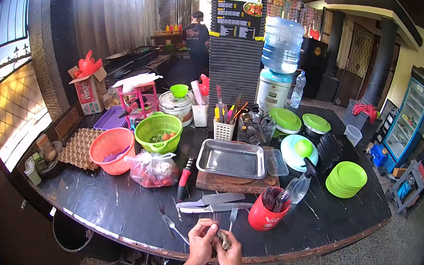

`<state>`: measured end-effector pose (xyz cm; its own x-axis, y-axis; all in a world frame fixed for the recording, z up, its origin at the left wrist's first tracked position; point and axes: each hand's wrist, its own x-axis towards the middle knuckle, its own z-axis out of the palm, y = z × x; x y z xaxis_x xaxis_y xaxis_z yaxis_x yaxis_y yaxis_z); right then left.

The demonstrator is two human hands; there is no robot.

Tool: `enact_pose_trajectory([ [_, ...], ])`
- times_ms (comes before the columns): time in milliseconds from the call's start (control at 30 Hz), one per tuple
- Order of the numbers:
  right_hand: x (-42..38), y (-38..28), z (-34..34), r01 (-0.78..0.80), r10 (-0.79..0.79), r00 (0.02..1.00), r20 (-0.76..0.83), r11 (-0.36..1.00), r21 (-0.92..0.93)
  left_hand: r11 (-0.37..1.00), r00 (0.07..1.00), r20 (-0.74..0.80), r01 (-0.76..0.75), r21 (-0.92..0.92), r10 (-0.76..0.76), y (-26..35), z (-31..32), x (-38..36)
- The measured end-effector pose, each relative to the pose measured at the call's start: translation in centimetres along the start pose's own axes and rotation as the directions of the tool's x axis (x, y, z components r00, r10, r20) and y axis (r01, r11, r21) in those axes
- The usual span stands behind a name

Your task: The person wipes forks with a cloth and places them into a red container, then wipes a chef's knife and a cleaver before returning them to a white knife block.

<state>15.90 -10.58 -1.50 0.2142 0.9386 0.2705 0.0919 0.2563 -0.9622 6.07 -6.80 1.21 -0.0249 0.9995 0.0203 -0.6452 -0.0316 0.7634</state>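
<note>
Close to the table's front edge, my left hand (200, 243) pinches a fork (217, 217), its tines pointing away from me. My right hand (229, 252) is closed around a crumpled greyish cloth (225, 241) against the fork's handle. Much of the handle is hidden by my fingers. Another fork (233, 217) lies just right of it. To the left are two more pieces of cutlery, one a fork (162, 210). Beyond my hands lie two large knives with pale handles, the nearer knife (224, 206) included. A red container (269, 213) of cutlery stands on the right.
A metal tray (232, 159) rests on a wooden board (211, 181). Leftward are a red-handled sharpener (185, 177), a plastic bag (153, 170), an orange basket (112, 152), a green basket (159, 132) and egg trays (81, 148). Green plates (346, 180) are stacked right. A person (195, 40) stands behind.
</note>
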Motion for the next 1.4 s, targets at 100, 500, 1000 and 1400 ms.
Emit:
enact_pose_trajectory([
  [100, -0.2, -1.2, -0.3, 0.007, 0.000, 0.998, 0.058, 0.992, -0.126, 0.996, 0.997, -0.012, -0.073, 0.042, 0.073, -1.1, -1.2, 0.9],
  [500, -2.0, -1.9, -0.7, 0.005, 0.002, 1.000, 0.031, 0.978, -0.209, 0.991, 0.979, -0.197, -0.070, -0.114, 0.047, 3.0, -2.5, 3.5],
  [1000, 6.6, -1.5, -4.4, 0.134, -0.138, 0.906, -0.400, 0.990, -0.037, 0.894, 0.931, 0.193, 0.217, 0.392, -0.310, -1.5, -0.3, -1.2],
  [1400, 0.8, -0.6, -1.7, -0.008, 0.006, 0.973, -0.233, 1.000, -0.007, 0.917, 0.972, 0.166, 0.089, 0.389, -0.164, -3.0, -1.6, -1.0],
])
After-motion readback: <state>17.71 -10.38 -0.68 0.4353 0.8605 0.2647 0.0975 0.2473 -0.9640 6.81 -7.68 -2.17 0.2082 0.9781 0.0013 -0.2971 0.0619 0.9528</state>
